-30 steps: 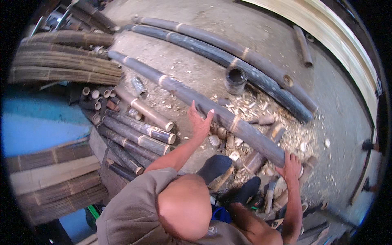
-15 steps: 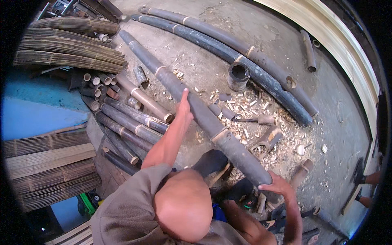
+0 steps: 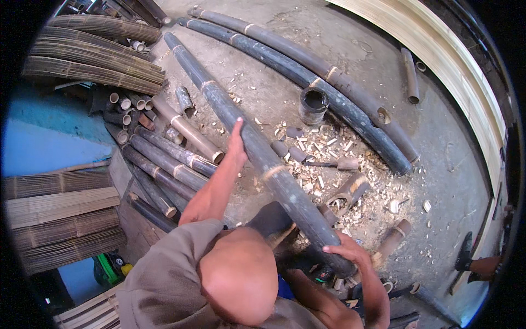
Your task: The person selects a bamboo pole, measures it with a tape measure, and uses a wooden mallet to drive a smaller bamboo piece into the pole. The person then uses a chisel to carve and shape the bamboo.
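A long dark bamboo pole [image 3: 298, 205] slants from the far left down to the near right in front of me, with pale rings at its joints. My left hand [image 3: 236, 147] is closed on it near the middle, thumb laid along the side and the other fingers mostly hidden. Close to the near end, my right hand [image 3: 349, 250] grips the pole from its right side, some fingers out of sight. Beside the pole, a tool with a wooden handle [image 3: 347, 163] lies among pale wood chips [image 3: 329, 143]. A bamboo piece with a cut opening [image 3: 356, 189] lies nearby.
Two long bamboo poles [image 3: 350, 104] lie across the floor beyond an upright dark container [image 3: 313, 104]. Shorter bamboo lengths [image 3: 164, 153] are gathered on the left, below stacked slatted bamboo panels [image 3: 98, 55]. Another person's foot [image 3: 466, 252] shows at the right edge.
The pole has shifted slightly left and nearer, and has turned so a darker, spotted side shows. My right hand has moved from its end onto its side. My left hand keeps its grip.
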Demonstrator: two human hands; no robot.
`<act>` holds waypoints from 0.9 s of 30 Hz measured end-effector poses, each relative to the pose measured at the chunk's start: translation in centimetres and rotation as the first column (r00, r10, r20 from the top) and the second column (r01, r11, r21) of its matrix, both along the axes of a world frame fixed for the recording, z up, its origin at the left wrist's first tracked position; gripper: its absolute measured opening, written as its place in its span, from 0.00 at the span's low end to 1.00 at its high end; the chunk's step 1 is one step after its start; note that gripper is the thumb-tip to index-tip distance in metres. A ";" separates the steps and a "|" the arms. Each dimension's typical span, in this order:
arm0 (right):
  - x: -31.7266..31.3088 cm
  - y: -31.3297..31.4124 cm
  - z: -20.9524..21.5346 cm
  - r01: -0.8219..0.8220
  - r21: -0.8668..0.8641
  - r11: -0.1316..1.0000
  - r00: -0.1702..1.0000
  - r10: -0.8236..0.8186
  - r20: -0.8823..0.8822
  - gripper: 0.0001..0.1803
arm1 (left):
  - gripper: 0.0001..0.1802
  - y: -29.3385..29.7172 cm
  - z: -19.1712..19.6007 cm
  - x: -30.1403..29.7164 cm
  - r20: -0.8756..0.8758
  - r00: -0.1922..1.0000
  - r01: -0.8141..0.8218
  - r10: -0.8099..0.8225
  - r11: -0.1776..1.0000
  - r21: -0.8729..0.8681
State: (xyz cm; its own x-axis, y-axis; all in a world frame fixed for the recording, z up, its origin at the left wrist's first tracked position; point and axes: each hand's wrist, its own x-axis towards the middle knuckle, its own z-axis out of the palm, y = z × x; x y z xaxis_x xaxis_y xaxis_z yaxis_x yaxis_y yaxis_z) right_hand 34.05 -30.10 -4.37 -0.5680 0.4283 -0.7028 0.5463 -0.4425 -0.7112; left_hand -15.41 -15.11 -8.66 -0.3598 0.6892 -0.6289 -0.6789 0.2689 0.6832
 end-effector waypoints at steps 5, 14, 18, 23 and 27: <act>-7.1 1.4 1.5 -0.045 -0.064 0.997 0.998 0.042 -0.053 0.52 | 0.47 -1.6 3.8 -0.5 0.036 0.999 -0.037 0.039 0.998 -0.052; -14.5 0.6 -0.3 0.014 -0.428 0.904 0.947 -0.149 -0.284 0.46 | 0.37 -12.3 3.8 6.3 0.026 1.000 0.018 -0.015 0.995 -0.096; -15.5 -1.0 0.2 0.087 -0.370 0.925 0.921 -0.216 -0.323 0.46 | 0.40 -12.8 5.6 7.0 -0.055 0.998 0.005 -0.014 0.989 -0.151; -16.1 -1.1 1.1 0.070 -0.159 0.985 0.954 -0.113 -0.279 0.46 | 0.47 -13.4 6.0 7.4 -0.160 0.987 -0.034 0.005 0.984 -0.178; -15.8 -0.7 0.3 0.090 -0.224 0.971 0.946 -0.153 -0.286 0.48 | 0.49 -12.2 6.2 8.3 -0.297 0.954 -0.043 -0.032 0.970 -0.241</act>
